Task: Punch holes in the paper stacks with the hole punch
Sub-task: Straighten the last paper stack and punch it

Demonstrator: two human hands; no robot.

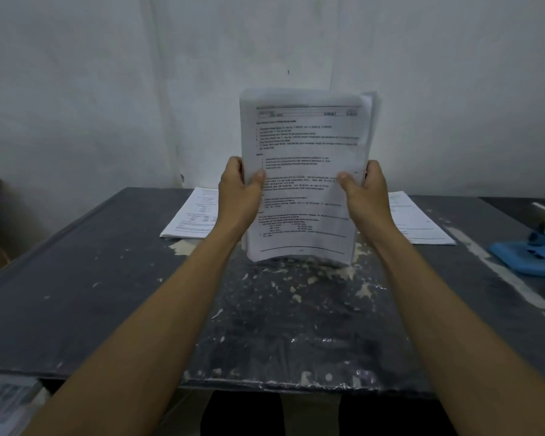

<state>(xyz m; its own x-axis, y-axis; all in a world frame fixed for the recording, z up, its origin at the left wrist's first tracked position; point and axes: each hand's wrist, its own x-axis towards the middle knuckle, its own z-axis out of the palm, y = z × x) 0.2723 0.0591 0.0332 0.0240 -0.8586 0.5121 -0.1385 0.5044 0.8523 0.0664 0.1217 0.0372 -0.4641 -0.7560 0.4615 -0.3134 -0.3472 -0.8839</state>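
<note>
A stack of printed white paper (302, 146) stands upright above the middle of the dark table (76, 278), its lower edge just over the surface. My left hand (236, 190) grips its left edge with the thumb on the front page. My right hand (367, 193) grips the right edge the same way. The top sheets look slightly uneven at the upper right corner. A blue hole punch (535, 250) lies at the table's far right edge, apart from both hands.
Two more paper stacks lie flat behind my hands, one at the left (192, 218) and one at the right (422, 221). A white wall (107, 89) rises behind the table. The tabletop is scuffed with pale flakes. Papers (7, 404) sit below the front left corner.
</note>
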